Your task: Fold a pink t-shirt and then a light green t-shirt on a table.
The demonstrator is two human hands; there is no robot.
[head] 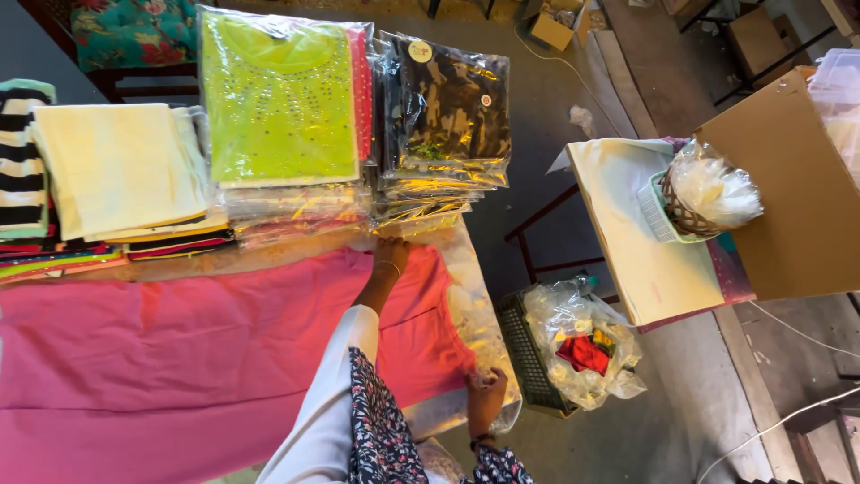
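A large pink garment (pixel 179 358) lies spread flat over the table, on a shiny plastic sheet (pixel 475 323). My left hand (pixel 391 254), wearing a thin bangle and reaching out of a white sleeve, grips the garment's far right corner next to the stacked packets. At the near right corner my right hand (pixel 486 394) pinches the fabric by the table's edge. A dark band sits on that wrist, above a floral sleeve.
Along the table's far side are stacks of bagged clothes: lime green (pixel 278 99), dark camouflage (pixel 452 108), cream (pixel 116 166) and striped (pixel 20 161). On the floor to the right stand a black crate (pixel 524 350), a plastic bag of items (pixel 582 345), a stool with cream cloth (pixel 627 233), a basket (pixel 694 211) and a cardboard box (pixel 788 197).
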